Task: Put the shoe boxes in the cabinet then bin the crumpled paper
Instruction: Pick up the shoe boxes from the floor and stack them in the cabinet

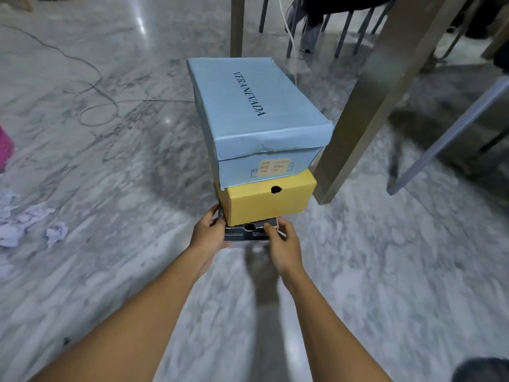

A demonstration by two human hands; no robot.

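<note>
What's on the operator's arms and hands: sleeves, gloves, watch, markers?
Nothing worn that shows. The left forearm and right forearm are bare down to the frame edge, with no sleeves, cuffs or straps. The left hand and right hand are ungloved, and no rings, watch or markers are visible. Motion blur softens fine detail.

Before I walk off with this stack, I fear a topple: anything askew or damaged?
Yes. The blue box on top overhangs the smaller yellow box beneath, and its lid's near edge is creased. Crumpled paper litters the floor at left.
</note>
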